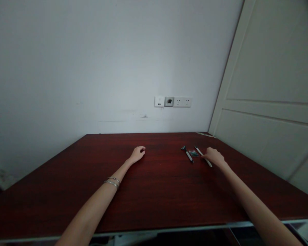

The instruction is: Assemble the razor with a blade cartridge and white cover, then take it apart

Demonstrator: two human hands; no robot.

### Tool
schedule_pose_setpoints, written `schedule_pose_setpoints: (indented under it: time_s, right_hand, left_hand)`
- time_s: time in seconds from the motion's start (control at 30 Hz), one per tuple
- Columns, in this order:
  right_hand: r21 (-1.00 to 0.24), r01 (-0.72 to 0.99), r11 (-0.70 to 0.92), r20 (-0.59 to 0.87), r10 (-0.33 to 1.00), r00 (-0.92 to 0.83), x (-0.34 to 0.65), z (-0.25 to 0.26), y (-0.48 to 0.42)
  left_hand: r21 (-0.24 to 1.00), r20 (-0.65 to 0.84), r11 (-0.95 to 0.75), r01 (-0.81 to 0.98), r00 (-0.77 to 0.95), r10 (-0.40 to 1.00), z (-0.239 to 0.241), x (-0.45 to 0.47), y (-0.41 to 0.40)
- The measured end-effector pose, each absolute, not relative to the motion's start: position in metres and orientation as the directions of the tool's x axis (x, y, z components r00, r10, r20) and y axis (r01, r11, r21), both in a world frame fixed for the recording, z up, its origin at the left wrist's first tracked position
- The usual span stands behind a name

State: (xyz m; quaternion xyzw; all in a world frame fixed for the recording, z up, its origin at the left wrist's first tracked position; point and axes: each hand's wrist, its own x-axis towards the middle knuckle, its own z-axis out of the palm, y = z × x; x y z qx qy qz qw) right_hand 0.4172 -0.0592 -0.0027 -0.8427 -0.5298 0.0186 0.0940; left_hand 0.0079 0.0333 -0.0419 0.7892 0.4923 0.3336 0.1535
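On the right of the dark red table, my right hand [213, 155] is closed over a slim white pen-like stick [208, 162] with a dark tip. The stick slants from the upper left to the lower right, and my thumb and fingers pinch it near its middle. Just left of it lies a small clear packet [194, 153] with dark greenish contents too small to make out. Beside that is a razor [188, 155] with a grey and black handle, its head pointing away from me. My left hand [137, 154] rests on the tabletop, fingers curled in, holding nothing.
The reddish-brown table [159, 198] reaches back to a pale wall. Wall sockets [182, 102] sit above its far edge. A white panelled door [269, 116] borders the right side. A thin flat strip [205, 135] lies at the back right corner.
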Motion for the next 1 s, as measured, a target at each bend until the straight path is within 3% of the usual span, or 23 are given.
schedule_pose_setpoints:
  time_s: [0.2,0.4,0.57,0.73,1.0]
  right_hand:
    - [-0.143,0.913,-0.383,0.180,0.897,0.405,0.387,0.017,-0.057]
    - [-0.141,0.966,-0.217,0.245,0.938,0.246,0.334,0.035,-0.043]
    - [-0.155,0.977,0.146,0.285,0.953,-0.097,0.278,0.019,-0.033]
    - [-0.156,0.880,0.448,0.299,0.871,-0.390,0.231,-0.011,-0.027]
    - [-0.155,0.890,0.429,0.350,0.866,-0.357,0.212,-0.036,-0.017]
  left_hand:
    - [0.574,0.387,-0.497,0.651,0.319,0.865,-0.040,-0.001,0.031]
    - [0.554,0.387,-0.467,0.690,0.283,0.878,-0.036,-0.026,0.024]
    - [0.516,0.390,-0.438,0.736,0.254,0.885,-0.034,-0.050,0.016]
    - [0.479,0.391,-0.413,0.775,0.232,0.890,-0.039,-0.066,0.009]
    - [0.428,0.385,-0.376,0.822,0.211,0.898,-0.043,-0.069,-0.001]
